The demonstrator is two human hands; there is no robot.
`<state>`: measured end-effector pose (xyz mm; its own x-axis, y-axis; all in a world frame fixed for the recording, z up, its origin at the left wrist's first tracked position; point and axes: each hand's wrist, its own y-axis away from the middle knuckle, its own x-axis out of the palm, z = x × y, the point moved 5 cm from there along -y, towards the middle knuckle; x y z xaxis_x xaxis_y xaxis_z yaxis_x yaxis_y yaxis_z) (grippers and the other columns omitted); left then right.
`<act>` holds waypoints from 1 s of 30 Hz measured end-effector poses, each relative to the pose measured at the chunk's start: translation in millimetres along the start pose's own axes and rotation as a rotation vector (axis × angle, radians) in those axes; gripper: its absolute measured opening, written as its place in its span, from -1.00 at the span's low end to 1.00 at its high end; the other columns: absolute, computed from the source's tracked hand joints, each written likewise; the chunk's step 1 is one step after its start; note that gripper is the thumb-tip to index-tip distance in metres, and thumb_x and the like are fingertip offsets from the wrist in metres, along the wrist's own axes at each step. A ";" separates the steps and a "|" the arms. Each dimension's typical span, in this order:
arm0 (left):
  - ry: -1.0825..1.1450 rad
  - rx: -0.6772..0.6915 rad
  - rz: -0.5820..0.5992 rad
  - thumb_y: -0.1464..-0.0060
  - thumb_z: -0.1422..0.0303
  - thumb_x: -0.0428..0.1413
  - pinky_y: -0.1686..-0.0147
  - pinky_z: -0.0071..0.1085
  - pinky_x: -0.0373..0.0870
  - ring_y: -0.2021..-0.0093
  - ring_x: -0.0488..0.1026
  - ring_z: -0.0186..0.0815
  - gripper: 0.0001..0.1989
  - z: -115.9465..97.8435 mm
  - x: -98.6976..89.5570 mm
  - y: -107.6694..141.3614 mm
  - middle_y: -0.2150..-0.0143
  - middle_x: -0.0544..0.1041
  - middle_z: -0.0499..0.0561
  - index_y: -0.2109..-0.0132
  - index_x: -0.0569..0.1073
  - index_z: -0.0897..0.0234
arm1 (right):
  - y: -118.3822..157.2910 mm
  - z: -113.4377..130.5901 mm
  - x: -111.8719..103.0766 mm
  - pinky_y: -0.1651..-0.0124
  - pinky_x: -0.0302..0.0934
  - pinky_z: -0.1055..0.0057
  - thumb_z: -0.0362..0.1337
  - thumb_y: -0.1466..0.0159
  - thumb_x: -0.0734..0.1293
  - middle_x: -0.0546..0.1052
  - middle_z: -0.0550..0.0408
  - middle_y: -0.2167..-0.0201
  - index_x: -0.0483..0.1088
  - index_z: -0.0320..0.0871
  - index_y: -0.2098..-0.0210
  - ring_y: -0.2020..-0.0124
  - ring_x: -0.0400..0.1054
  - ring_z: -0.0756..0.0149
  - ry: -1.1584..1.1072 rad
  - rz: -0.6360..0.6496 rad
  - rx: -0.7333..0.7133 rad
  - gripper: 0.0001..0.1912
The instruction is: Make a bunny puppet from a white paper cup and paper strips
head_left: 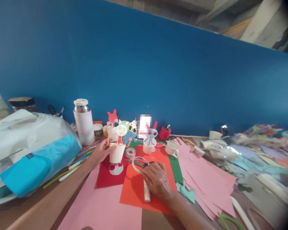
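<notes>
My left hand is closed around the side of a white paper cup. A round paper animal face with pointed ears rises from this cup, with orange bent arms at its sides. Above an orange sheet, my right hand is palm down with its fingers bent together. A white loop meets its fingertips, and what lies under the fingers is hidden. Scissors show beside the hand, their handles partly covered. From below the hand sticks out a whitish stick. A tape roll sits between both hands.
Behind stand a red animal figure in a cup, another decorated cup, a mug and a flask. Pink sheets lie to the right; a plastic bag fills the left. A blue wall closes the back.
</notes>
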<state>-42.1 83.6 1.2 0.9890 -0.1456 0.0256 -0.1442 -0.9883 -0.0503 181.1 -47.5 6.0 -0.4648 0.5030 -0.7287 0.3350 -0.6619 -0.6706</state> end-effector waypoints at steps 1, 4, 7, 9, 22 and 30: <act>-0.004 0.000 -0.009 0.26 0.18 0.22 0.25 -0.29 0.39 0.21 0.46 -0.15 -0.38 0.0 -0.7 -0.3 0.30 0.51 0.06 0.04 0.26 0.38 | -0.1 0.0 -0.3 0.17 -0.05 0.33 -0.31 -0.22 0.22 0.46 0.14 0.45 0.38 -0.09 0.36 0.34 0.25 0.38 0.003 -0.002 0.000 -0.90; 0.013 -0.004 -0.021 0.26 0.19 0.22 0.25 -0.30 0.38 0.23 0.46 -0.17 -0.39 1.1 -1.5 -1.6 0.29 0.51 0.07 0.04 0.26 0.38 | -0.4 -0.5 -0.5 0.18 -0.04 0.33 -0.30 -0.22 0.22 0.46 0.14 0.45 0.38 -0.09 0.36 0.34 0.24 0.37 0.000 -0.001 0.002 -0.90; 0.036 -0.007 -0.022 0.22 0.20 0.20 0.25 -0.30 0.37 0.25 0.46 -0.20 -0.43 3.9 -0.9 -2.5 0.29 0.51 0.07 0.06 0.26 0.37 | -0.3 -1.2 0.0 0.19 -0.04 0.32 -0.31 -0.22 0.23 0.47 0.14 0.44 0.38 -0.09 0.36 0.34 0.24 0.36 -0.015 -0.002 0.007 -0.91; 0.028 -0.013 -0.030 0.20 0.19 0.19 0.25 -0.31 0.37 0.26 0.46 -0.21 -0.46 5.8 -0.9 -2.2 0.31 0.50 0.06 0.07 0.28 0.36 | -0.1 -1.1 0.3 0.18 -0.04 0.32 -0.31 -0.22 0.22 0.47 0.14 0.44 0.38 -0.09 0.35 0.34 0.24 0.36 -0.015 -0.005 0.004 -0.90; 0.012 -0.034 -0.034 0.18 0.22 0.19 0.26 -0.33 0.38 0.25 0.47 -0.21 -0.52 -18.1 16.2 -4.0 0.36 0.52 0.01 0.10 0.27 0.31 | 0.3 -0.7 -0.3 0.18 -0.04 0.31 -0.31 -0.22 0.22 0.46 0.13 0.45 0.38 -0.10 0.37 0.34 0.25 0.37 -0.015 0.004 0.002 -0.90; 0.025 -0.014 -0.067 0.16 0.24 0.18 0.23 -0.33 0.36 0.25 0.46 -0.24 -0.53 1.6 16.2 -9.8 0.32 0.50 0.02 0.09 0.26 0.30 | -0.1 -0.3 -0.6 0.17 -0.04 0.33 -0.30 -0.22 0.22 0.45 0.13 0.45 0.38 -0.10 0.38 0.33 0.25 0.37 0.017 0.008 -0.001 -0.89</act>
<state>-24.6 91.0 0.5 0.9953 -0.0803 0.0538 -0.0785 -0.9963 -0.0336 181.6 -47.6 6.5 -0.4476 0.5071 -0.7365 0.3399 -0.6653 -0.6647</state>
